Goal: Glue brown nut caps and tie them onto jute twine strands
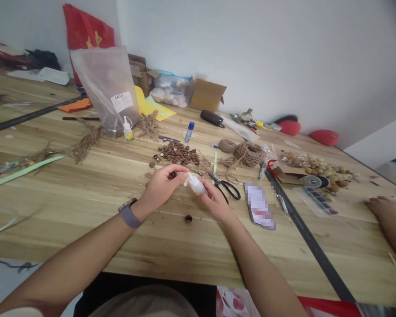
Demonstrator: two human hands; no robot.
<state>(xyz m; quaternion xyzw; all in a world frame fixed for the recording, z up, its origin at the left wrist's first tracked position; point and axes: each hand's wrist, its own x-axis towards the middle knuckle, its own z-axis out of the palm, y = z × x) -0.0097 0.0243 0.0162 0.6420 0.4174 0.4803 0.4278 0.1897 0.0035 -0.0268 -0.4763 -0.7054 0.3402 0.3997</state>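
My right hand [214, 199] is wrapped round a small white glue bottle [196, 185], its nozzle tilted up and left. The thumb and index finger of my left hand [161, 187] pinch at the white cap on the nozzle. Inside the ring of those fingers shows a dark brown round thing; whether it is held or lies behind, I cannot tell. Below the hands, a single hollow brown nut shell [188, 219] rests on the table. Just beyond them lies a pile of similar brown shells [181, 153]. Black-handled scissors [227, 187] lie beside my right hand.
A phone [259, 207] lies to the right, near a dark strip [303, 229] across the wooden table. Twine balls [249, 153], a glue stick [189, 132] and a second glue bottle [128, 130] stand farther back. Another person's hand [384, 209] rests at the right edge.
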